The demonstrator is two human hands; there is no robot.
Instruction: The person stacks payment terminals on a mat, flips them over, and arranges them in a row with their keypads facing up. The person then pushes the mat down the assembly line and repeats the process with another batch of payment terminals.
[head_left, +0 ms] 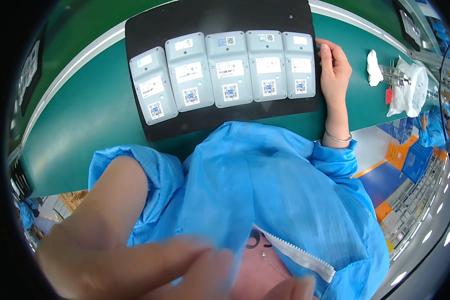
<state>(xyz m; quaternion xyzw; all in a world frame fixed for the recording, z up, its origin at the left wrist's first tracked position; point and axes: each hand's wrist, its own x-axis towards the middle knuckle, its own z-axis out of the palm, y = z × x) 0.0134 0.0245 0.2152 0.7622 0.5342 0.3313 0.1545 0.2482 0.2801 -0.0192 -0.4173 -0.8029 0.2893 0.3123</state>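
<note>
Grey devices (229, 71), five of them, lie side by side in a slightly fanned row on a black mat (280, 114) at 12 o'clock. The leftmost sits between 10 and 11 o'clock with its far end leaning toward 11; the rightmost, near 1 o'clock, lies almost straight. Each shows pale labels and, toward its near end, a square printed code. The mat rests on a green tabletop (90, 120) that runs out toward 9 o'clock.

The right hand (335, 67) is at 2 o'clock, thumb and fingertips at the mat's right edge, just beside the rightmost device; whether it grips that edge or only rests there, I cannot tell. A thin bracelet (338, 138) circles its wrist.

The left hand (150, 265) is raised near the camera at 7 o'clock, well apart from the devices. It is blurred, with its fingers bent, and I cannot tell whether it grasps anything.

Between 2 and 3 o'clock, a white plastic bag (417, 92) and a red tag (388, 96) lie on the tabletop. Farther off, at 3 o'clock, is a co-worker (432, 132) in blue.
</note>
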